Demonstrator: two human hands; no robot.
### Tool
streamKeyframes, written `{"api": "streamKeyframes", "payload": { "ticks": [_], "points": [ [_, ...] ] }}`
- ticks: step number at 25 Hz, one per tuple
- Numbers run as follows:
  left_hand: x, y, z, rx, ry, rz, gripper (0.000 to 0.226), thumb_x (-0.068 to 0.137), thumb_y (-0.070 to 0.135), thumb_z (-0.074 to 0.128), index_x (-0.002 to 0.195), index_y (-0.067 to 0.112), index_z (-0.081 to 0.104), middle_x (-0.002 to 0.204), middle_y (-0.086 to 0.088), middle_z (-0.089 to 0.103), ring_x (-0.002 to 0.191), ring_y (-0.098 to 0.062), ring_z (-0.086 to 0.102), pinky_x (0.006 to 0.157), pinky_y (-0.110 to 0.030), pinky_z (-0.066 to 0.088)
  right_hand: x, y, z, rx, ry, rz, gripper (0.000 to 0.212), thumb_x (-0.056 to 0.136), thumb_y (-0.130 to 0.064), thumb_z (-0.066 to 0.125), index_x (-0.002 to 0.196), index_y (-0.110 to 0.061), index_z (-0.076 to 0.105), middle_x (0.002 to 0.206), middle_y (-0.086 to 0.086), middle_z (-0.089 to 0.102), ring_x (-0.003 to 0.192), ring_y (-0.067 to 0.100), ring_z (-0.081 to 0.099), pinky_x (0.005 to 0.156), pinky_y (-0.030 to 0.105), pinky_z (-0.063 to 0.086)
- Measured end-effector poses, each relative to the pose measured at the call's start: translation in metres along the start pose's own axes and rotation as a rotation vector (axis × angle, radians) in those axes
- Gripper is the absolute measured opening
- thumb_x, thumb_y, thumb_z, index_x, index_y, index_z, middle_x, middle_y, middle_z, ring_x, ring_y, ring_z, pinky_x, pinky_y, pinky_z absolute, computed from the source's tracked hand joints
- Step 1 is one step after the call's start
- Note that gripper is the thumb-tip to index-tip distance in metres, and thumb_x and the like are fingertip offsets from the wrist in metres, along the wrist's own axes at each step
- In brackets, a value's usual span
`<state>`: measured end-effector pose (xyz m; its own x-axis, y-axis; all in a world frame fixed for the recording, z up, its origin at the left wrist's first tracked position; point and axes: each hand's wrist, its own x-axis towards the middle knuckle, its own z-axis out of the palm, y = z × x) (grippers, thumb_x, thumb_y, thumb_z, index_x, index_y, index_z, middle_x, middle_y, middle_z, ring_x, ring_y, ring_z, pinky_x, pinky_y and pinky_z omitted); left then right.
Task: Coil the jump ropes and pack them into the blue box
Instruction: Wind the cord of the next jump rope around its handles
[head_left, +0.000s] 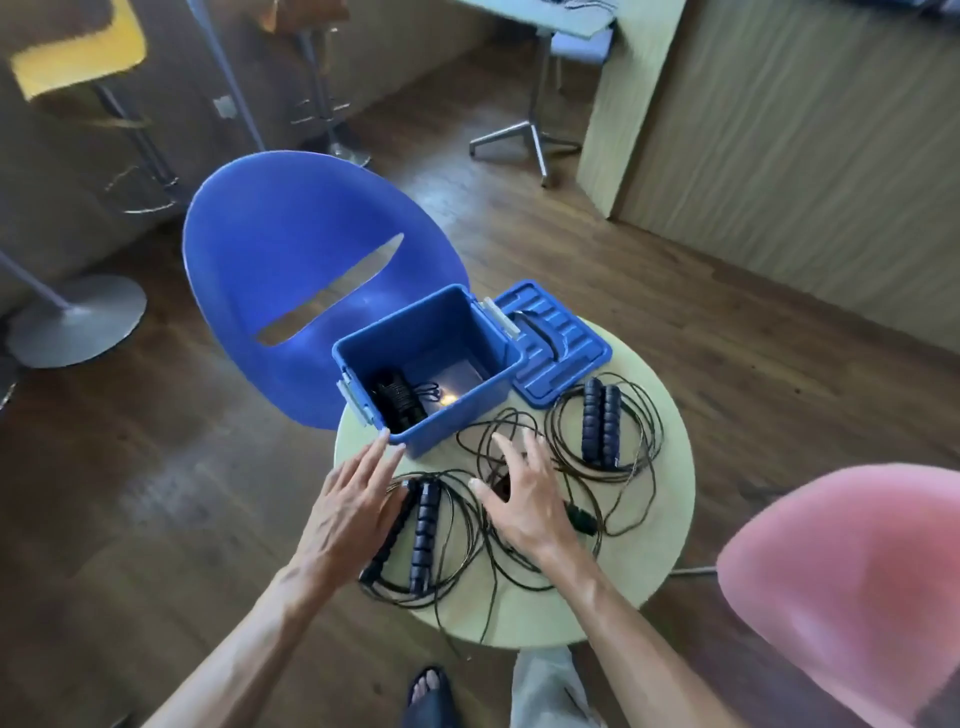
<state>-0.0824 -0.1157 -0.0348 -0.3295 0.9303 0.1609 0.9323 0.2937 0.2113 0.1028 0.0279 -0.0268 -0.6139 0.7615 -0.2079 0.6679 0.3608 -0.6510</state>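
Note:
The blue box (467, 410) stands open on the round table (660, 519), with one coiled black jump rope (399, 400) inside at its left end. A jump rope with ribbed dark handles (425, 530) lies in front of the box, its cord looped loosely. Another coiled rope with two handles side by side (601, 422) lies to the right. A third rope's cord (498, 431) sprawls between them. My left hand (353, 509) hovers, fingers apart, beside the near rope's handles. My right hand (524, 499) is spread over the loose cord, holding nothing.
The box's blue lid (558, 343) lies flat behind and right of the box. A blue chair (291, 270) stands close behind the table, a pink chair (852, 592) at the right. Cord hangs over the table's near edge. My foot and trouser leg show below.

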Motion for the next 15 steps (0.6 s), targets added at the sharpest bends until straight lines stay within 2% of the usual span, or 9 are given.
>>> {"api": "streamKeyframes", "payload": {
  "ticks": [5,8,11,15],
  "points": [
    [-0.018,-0.008,-0.001,-0.082,-0.034,0.111,0.050,0.096,0.035,0.037,0.136,0.009,0.051,0.145,-0.011,0.047,0.132,-0.025,0.046,0.106,-0.033,0.034,-0.053,0.004,0.011,0.044,0.011,0.141,0.071,0.095,-0.047,0.061,0.156,-0.025,0.031,0.166,0.015,0.010,0.154,0.031,-0.001,0.124,0.044,0.016],
    [-0.014,0.009,0.006,-0.140,-0.062,0.178,0.048,0.094,0.029,0.039,0.137,0.010,0.049,0.145,-0.011,0.046,0.131,-0.025,0.046,0.106,-0.031,0.032,-0.067,0.010,0.005,0.038,0.049,0.197,0.071,0.095,-0.047,0.061,0.155,-0.025,0.032,0.165,0.016,0.014,0.154,0.029,0.005,0.123,0.042,0.018],
    [-0.011,0.020,0.016,-0.159,-0.114,0.248,0.048,0.094,0.026,0.039,0.140,0.013,0.044,0.148,-0.010,0.041,0.132,-0.025,0.044,0.107,-0.034,0.038,-0.077,0.019,0.002,0.011,0.092,0.241,0.072,0.095,-0.048,0.061,0.155,-0.022,0.032,0.163,0.016,0.019,0.152,0.026,0.012,0.123,0.038,0.019],
    [0.007,0.037,0.020,-0.145,-0.171,0.359,0.056,0.088,0.008,0.059,0.141,0.013,0.043,0.149,-0.013,0.039,0.135,-0.028,0.041,0.106,-0.044,0.043,-0.087,0.028,0.002,0.007,0.119,0.338,0.078,0.094,-0.052,0.060,0.157,-0.023,0.024,0.162,0.014,0.022,0.150,0.028,0.019,0.120,0.038,0.026]
  ]
}}
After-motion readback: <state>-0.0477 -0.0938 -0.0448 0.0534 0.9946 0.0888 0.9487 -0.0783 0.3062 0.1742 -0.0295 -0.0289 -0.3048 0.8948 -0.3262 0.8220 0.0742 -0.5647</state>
